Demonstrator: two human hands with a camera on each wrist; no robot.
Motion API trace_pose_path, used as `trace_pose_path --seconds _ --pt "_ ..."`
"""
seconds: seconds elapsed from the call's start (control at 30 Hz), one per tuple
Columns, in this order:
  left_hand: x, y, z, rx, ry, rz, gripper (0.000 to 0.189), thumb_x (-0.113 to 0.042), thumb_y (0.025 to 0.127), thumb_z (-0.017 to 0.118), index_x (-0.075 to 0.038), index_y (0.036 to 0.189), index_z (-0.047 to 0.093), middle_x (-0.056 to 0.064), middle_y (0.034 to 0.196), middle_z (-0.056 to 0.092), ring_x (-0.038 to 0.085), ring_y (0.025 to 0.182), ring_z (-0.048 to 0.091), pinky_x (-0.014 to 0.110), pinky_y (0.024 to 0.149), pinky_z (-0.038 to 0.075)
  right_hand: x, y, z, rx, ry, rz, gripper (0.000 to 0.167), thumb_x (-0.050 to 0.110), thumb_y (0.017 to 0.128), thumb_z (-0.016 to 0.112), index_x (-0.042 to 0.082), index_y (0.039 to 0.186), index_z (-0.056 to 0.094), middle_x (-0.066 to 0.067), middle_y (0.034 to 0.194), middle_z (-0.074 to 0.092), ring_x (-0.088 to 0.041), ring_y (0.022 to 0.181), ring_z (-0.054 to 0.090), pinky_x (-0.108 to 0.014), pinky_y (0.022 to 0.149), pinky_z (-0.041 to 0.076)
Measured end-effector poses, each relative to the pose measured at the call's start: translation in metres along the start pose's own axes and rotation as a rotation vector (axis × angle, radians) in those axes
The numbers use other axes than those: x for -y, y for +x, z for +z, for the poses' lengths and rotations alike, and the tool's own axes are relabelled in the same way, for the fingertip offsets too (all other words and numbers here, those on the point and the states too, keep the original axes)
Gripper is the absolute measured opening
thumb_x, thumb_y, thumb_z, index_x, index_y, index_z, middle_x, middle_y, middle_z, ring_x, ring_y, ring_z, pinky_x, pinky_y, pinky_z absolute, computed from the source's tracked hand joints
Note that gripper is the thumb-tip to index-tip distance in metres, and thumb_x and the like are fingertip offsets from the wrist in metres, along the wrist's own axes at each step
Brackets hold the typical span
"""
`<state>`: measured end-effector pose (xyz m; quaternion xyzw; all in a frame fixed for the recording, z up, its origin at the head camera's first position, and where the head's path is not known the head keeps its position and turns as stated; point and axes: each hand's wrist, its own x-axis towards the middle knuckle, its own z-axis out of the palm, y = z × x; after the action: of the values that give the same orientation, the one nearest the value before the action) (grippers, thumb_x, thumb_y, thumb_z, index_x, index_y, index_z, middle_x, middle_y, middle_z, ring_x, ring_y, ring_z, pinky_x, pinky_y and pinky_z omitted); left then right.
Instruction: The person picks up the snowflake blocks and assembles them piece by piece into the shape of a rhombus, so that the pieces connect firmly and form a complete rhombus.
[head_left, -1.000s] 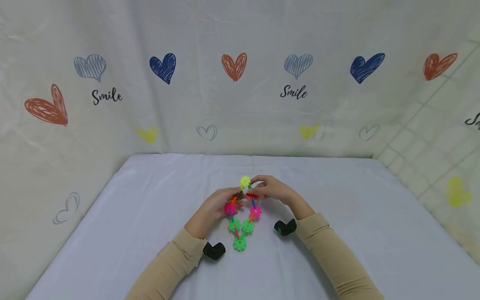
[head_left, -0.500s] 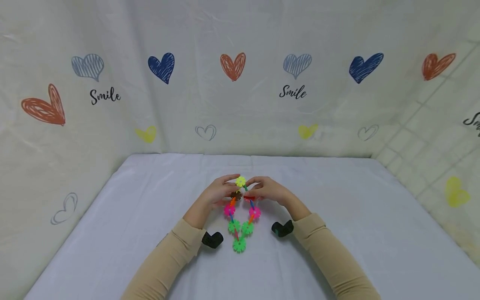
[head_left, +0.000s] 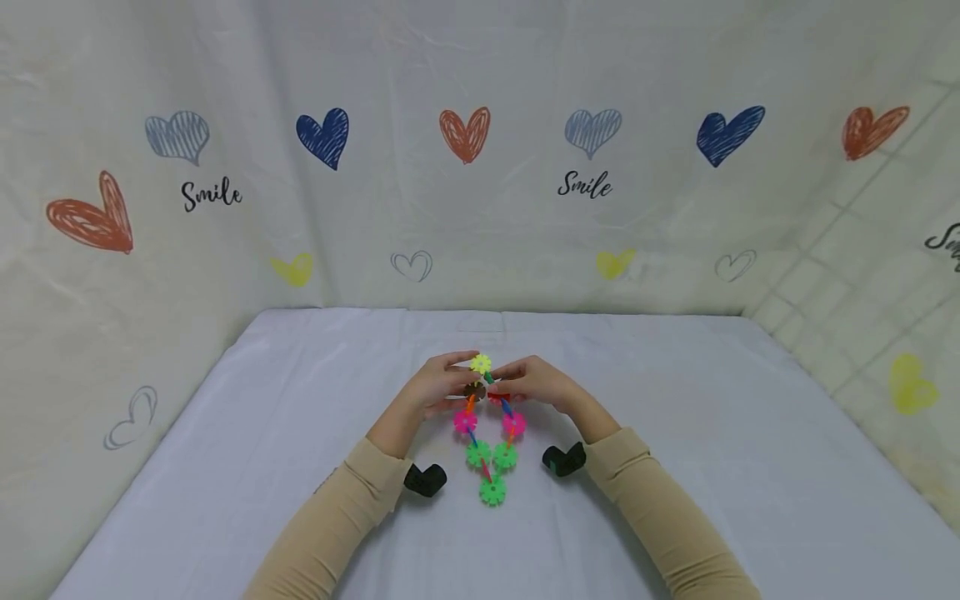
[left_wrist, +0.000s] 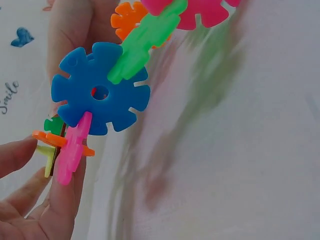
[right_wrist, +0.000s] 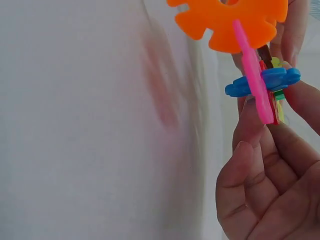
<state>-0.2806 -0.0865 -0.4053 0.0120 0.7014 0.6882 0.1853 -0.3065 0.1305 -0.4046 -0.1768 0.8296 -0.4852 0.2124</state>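
A loop of notched plastic interlocking discs hangs between both hands over the table. My left hand (head_left: 441, 379) grips its upper left part, around the brown disc (head_left: 474, 391) and the yellow disc (head_left: 481, 363) at the top. On the upper right, my right hand (head_left: 538, 381) pinches the loop near a red disc (head_left: 498, 395). Below are pink discs (head_left: 465, 422) on both sides and green discs (head_left: 492, 491) at the bottom. A blue disc (left_wrist: 75, 90) faces the left wrist camera; an orange disc (right_wrist: 215, 25) and a pink one (right_wrist: 254, 75) show in the right wrist view. Fingers partly hide the top joints.
A white cloth covers the table (head_left: 300, 525). Behind it hangs a pale curtain (head_left: 510, 225) printed with hearts and words. Black wrist devices (head_left: 425, 481) sit at both cuffs, close to either side of the hanging loop.
My left hand has shifted its fingers up to the yellow disc, which has moved slightly left. The loop's lower end has swung a little right. My right hand keeps its hold.
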Motion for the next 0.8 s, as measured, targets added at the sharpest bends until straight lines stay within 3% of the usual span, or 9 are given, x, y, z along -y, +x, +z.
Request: trace_pose_path --seconds 0.17,0.3,0.57,0.8 --pt "-0.0009 -0.0015 0.0014 -0.011 -0.003 -0.005 0.055 -0.011 0.102 0.065 -0.01 0.154 0.047 0.017 0.134 0.064 0.02 0.096 0.07 0.031 0.077 0.057 -0.0001 -0.0012 0.0 0.025 0.008 0.003 0.042 0.022 0.098 0.071 -0.004 0.131 0.067 -0.005 0.098 0.077 -0.01 0.083 0.064 -0.03 0.082 0.055" --pt "0.0 -0.0006 0.0028 -0.008 -0.026 -0.013 0.055 -0.012 0.102 0.064 -0.01 0.154 0.047 0.016 0.132 0.065 0.018 0.095 0.071 0.031 0.078 0.057 0.0 -0.0031 -0.0014 0.026 0.017 0.008 0.042 0.022 0.099 0.07 -0.004 0.131 0.065 -0.003 0.096 0.075 -0.011 0.082 0.063 -0.031 0.083 0.055" --pt "0.0028 -0.0003 0.0063 -0.021 -0.03 -0.025 0.052 -0.013 0.101 0.066 -0.011 0.15 0.052 0.013 0.13 0.067 0.016 0.09 0.069 0.029 0.073 0.055 -0.0025 -0.0022 -0.0009 -0.004 0.011 0.012 0.044 0.024 0.097 0.072 -0.004 0.13 0.067 -0.001 0.094 0.074 -0.012 0.08 0.062 -0.031 0.08 0.054" --pt "0.0029 -0.0005 0.0097 -0.016 0.022 0.002 0.054 -0.013 0.101 0.065 -0.008 0.153 0.049 0.016 0.131 0.066 0.02 0.095 0.07 0.035 0.082 0.058 -0.0031 -0.0004 0.0017 -0.067 -0.008 0.039 0.041 0.024 0.094 0.077 -0.003 0.125 0.071 -0.005 0.099 0.076 -0.013 0.082 0.065 -0.03 0.078 0.055"
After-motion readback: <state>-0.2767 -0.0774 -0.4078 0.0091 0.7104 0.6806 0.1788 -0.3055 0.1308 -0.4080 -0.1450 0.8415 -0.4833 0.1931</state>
